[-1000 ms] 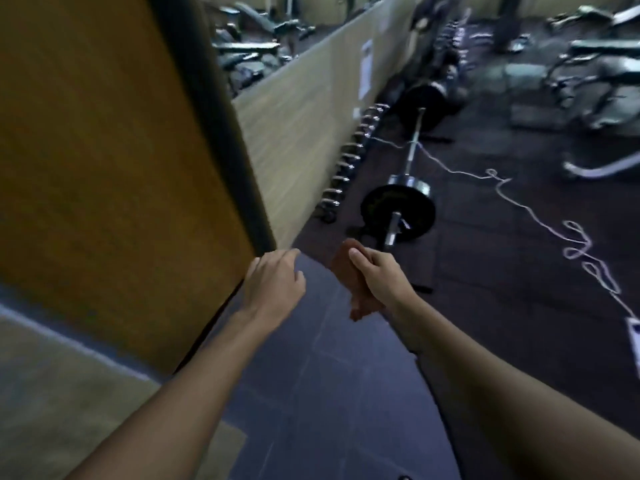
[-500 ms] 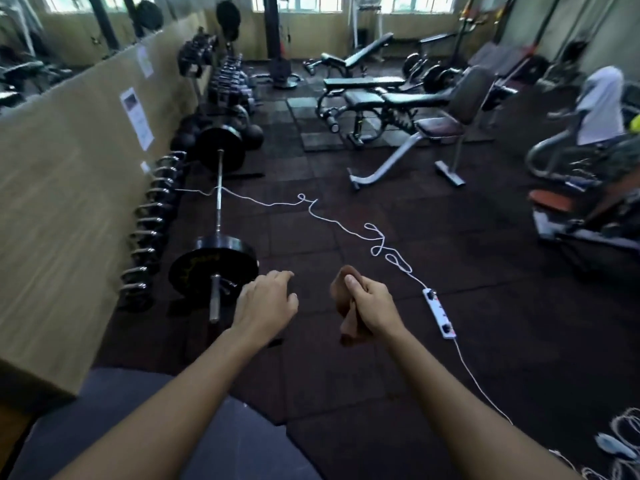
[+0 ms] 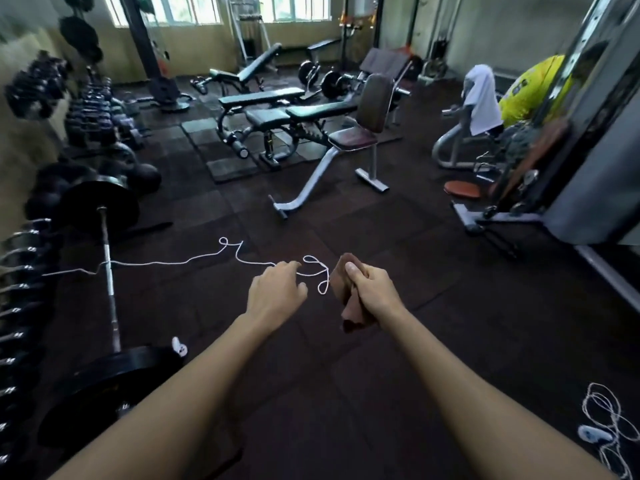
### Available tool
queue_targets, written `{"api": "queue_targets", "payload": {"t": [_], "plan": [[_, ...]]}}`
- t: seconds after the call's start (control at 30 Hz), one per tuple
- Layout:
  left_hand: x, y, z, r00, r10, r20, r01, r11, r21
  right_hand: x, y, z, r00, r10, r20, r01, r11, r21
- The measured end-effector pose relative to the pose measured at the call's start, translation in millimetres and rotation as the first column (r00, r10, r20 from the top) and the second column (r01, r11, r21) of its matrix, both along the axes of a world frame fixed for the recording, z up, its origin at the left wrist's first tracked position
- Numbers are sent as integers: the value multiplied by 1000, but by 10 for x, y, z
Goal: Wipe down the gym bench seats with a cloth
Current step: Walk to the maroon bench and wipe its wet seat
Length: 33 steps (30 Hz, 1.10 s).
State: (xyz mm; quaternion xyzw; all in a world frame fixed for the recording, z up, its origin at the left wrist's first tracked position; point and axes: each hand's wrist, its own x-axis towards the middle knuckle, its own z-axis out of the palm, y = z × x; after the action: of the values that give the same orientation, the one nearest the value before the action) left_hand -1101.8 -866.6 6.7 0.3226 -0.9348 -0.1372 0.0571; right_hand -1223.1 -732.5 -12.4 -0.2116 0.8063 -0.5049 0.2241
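Observation:
My right hand [image 3: 371, 289] is closed around a brown cloth [image 3: 348, 315], whose ends stick out above and below my fist. My left hand [image 3: 275, 294] hangs beside it, fingers loosely curled with nothing in them. Both hands are held out over the dark rubber floor. Ahead, well beyond reach, stands a bench with a maroon seat [image 3: 353, 137] and upright back pad. Behind it sit black padded benches [image 3: 266, 117], one flat [image 3: 261, 97] and one inclined [image 3: 259, 65].
A loaded barbell [image 3: 109, 278] lies on the floor at left, beside a dumbbell rack [image 3: 20, 299]. A white cord [image 3: 207, 258] snakes across the floor just past my hands. A machine with a white towel [image 3: 481, 98] and a person in yellow [image 3: 530, 91] are at right.
The view has swung right from the wooden wall into the gym and moved forward toward the benches. My hands keep the same pose, the right one still gripping the cloth.

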Motion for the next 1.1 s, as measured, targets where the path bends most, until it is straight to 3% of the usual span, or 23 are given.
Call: {"api": "queue_targets", "payload": {"t": [0.27, 0.7, 1.1], "plan": [[-1853, -1209, 15, 991, -130, -14, 130, 991, -18, -1755, -1075, -36, 996, -84, 27, 84, 996, -17], [-5217, -3238, 7, 987, -156, -25, 157, 987, 30, -5129, -3202, -155, 991, -119, 69, 119, 993, 3], [-7897, -5738, -283, 975, -221, 2, 219, 971, 99, -7674, -5570, -462, 975, -194, 108, 194, 981, 11]]}}
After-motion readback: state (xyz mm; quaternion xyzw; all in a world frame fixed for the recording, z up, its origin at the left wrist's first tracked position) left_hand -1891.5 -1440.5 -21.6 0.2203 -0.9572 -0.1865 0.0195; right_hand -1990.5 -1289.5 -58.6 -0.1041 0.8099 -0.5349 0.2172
